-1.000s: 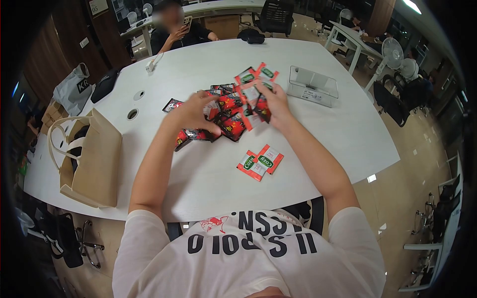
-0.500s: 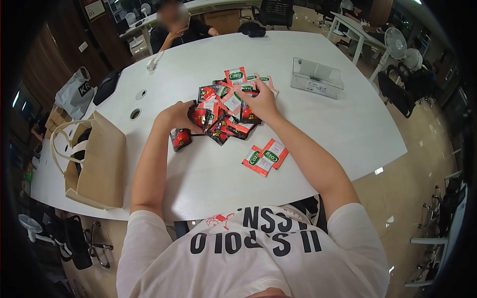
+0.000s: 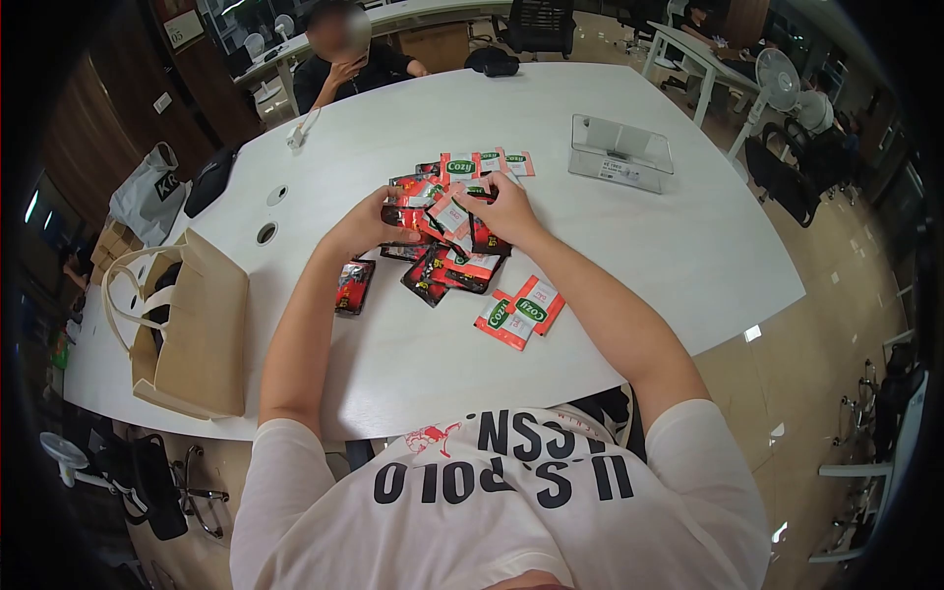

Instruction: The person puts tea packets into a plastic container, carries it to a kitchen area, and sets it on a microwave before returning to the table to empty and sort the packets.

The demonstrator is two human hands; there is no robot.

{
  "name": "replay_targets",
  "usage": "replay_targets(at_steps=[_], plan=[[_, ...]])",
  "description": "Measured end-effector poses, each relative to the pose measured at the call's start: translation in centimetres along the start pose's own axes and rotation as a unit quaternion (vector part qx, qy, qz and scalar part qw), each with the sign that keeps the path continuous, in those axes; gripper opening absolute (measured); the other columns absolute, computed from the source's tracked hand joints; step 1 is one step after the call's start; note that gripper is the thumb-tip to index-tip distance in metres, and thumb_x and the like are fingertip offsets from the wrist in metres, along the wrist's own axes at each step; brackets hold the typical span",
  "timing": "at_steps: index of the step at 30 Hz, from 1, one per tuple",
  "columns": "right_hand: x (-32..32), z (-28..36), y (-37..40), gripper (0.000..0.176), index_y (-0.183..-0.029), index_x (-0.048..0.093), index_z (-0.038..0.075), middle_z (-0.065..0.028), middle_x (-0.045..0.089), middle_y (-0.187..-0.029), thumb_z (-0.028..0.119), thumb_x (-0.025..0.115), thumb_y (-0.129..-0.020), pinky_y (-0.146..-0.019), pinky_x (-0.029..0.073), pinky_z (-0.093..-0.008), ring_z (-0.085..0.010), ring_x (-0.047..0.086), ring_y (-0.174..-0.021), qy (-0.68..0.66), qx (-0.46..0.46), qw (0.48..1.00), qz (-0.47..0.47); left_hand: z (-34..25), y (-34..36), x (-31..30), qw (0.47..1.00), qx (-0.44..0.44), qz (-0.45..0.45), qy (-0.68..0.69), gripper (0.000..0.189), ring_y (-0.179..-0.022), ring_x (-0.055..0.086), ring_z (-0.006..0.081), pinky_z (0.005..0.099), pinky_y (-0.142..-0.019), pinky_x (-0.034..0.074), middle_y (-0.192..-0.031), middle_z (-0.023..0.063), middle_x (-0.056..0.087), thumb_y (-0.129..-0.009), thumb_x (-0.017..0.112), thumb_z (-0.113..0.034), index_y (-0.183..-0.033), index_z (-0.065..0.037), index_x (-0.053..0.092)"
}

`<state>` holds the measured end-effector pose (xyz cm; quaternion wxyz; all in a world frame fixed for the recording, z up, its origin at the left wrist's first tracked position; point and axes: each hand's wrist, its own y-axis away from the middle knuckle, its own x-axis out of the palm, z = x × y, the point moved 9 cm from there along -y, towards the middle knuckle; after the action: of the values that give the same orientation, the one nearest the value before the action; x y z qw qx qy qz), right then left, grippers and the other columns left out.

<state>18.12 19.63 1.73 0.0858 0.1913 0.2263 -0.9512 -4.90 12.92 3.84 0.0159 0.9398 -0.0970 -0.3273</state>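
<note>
A pile of red-and-white Cozy packets (image 3: 459, 165) and dark red-and-black packets (image 3: 425, 277) lies on the white table (image 3: 413, 364). My left hand (image 3: 366, 224) is at the pile's left side, its fingers closed on a dark red packet (image 3: 405, 218). On the right side, my right hand (image 3: 507, 210) pinches a red-and-white packet (image 3: 451, 218) over the pile. One dark red packet (image 3: 353, 287) lies apart, beside my left forearm. Two overlapping Cozy packets (image 3: 532, 306) are flat on the table near my right forearm.
A beige tote bag (image 3: 202, 334) stands at the left, with a dark pouch (image 3: 211, 182) behind it. A clear plastic box (image 3: 621, 154) is at the right. A black item (image 3: 492, 63) rests at the far edge, and a person (image 3: 344, 69) sits across the table.
My left hand has shifted slightly up and right. The dark packet that was by its fingers now lies flat, apart from the pile. Packets in the pile have moved.
</note>
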Motion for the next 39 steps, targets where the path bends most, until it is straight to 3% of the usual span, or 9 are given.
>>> replay_targets(at_steps=[7,11,14,17,19,22,25,32,39], plan=[[-0.1,1.4,0.6,0.057,-0.094,0.059,0.001,-0.009,0.064,-0.084,0.049,0.086,-0.082,-0.075,0.05,-0.0369,-0.0186,0.061,-0.08,-0.021,-0.015,0.999,-0.038,-0.6,-0.4,2.1,0.992,-0.054,-0.049,0.107,0.093,-0.109,0.065,0.0165,0.0304,-0.083,0.049,-0.13,0.0184,0.063,-0.089,0.083,-0.044,-0.157,0.0,0.038],[-0.6,1.8,0.4,0.053,-0.092,0.056,0.001,-0.0069,0.059,-0.079,0.043,0.088,-0.082,-0.074,0.05,-0.0375,-0.0184,0.059,-0.077,-0.037,-0.03,0.997,-0.057,0.0,-1.7,3.4,0.926,-0.018,-0.048,0.373,0.098,-0.115,0.062,0.0207,0.0337,-0.095,0.051,-0.138,0.0182,0.056,-0.086,0.084,-0.051,-0.157,-0.002,0.038],[-1.0,3.4,1.1,0.053,-0.099,0.055,0.001,-0.0068,0.06,-0.084,0.039,0.088,-0.082,-0.078,0.051,-0.0363,-0.0189,0.06,-0.081,-0.03,-0.09,0.99,-0.1,-2.0,-0.5,3.4,0.986,0.012,-0.122,0.116,0.1,-0.123,0.059,0.0258,0.0355,-0.1,0.05,-0.138,0.0206,0.059,-0.083,0.087,-0.049,-0.157,-0.002,0.039],[-1.6,5.3,2.0,0.056,-0.111,0.054,0.001,-0.0066,0.063,-0.092,0.037,0.087,-0.084,-0.083,0.052,-0.0343,-0.0179,0.063,-0.087,-0.093,-0.132,0.974,-0.156,-1.7,-0.8,3.7,0.978,0.03,-0.171,0.117,0.087,-0.119,0.062,0.0224,0.0345,-0.098,0.052,-0.135,0.017,0.061,-0.087,0.086,-0.038,-0.153,-0.003,0.043],[-1.4,4.3,1.9,0.062,-0.121,0.053,0.0,-0.006,0.066,-0.1,0.039,0.086,-0.086,-0.087,0.053,-0.0328,-0.0165,0.065,-0.093,-0.233,-0.067,0.957,-0.156,-2.2,-0.7,3.8,0.965,0.055,-0.153,0.206,0.078,-0.116,0.063,0.0196,0.0323,-0.096,0.053,-0.132,0.0147,0.063,-0.088,0.085,-0.03,-0.15,-0.003,0.046],[-0.3,0.9,1.3,0.06,-0.126,0.059,-0.001,-0.0057,0.071,-0.108,0.04,0.083,-0.089,-0.088,0.053,-0.031,-0.0135,0.067,-0.098,-0.257,0.063,0.954,-0.144,-2.3,-0.8,3.8,0.951,0.083,-0.148,0.257,0.07,-0.112,0.065,0.0163,0.0296,-0.093,0.054,-0.126,0.0118,0.065,-0.089,0.084,-0.02,-0.146,-0.002,0.048],[1.7,1.5,1.6,0.053,-0.125,0.065,0.0,-0.0061,0.073,-0.112,0.04,0.08,-0.093,-0.089,0.053,-0.0306,-0.012,0.067,-0.099,-0.278,0.099,0.955,0.017,-2.2,-0.9,4.1,0.95,0.085,-0.122,0.276,0.069,-0.11,0.066,0.0147,0.0293,-0.091,0.055,-0.124,0.011,0.065,-0.091,0.082,-0.017,-0.148,-0.002,0.045],[1.5,1.8,1.8,0.038,-0.115,0.069,0.0,-0.0059,0.074,-0.108,0.032,0.077,-0.096,-0.082,0.056,-0.0297,-0.0106,0.068,-0.093,-0.308,0.101,0.946,-0.012,-2.7,-0.3,4.6,0.965,0.03,-0.118,0.232,0.068,-0.106,0.068,0.0146,0.0294,-0.09,0.054,-0.119,0.0087,0.069,-0.093,0.08,-0.027,-0.148,-0.002,0.047],[0.5,1.5,1.3,0.032,-0.111,0.069,0.0,-0.0058,0.074,-0.102,0.025,0.08,-0.094,-0.078,0.056,-0.0291,-0.0102,0.068,-0.087,-0.348,0.09,0.93,-0.075,-2.3,-0.8,3.7,0.972,0.041,-0.153,0.171,0.051,-0.088,0.069,0.0098,0.025,-0.075,0.055,-0.104,0.0052,0.072,-0.094,0.079,-0.032,-0.128,0.0,0.059]])
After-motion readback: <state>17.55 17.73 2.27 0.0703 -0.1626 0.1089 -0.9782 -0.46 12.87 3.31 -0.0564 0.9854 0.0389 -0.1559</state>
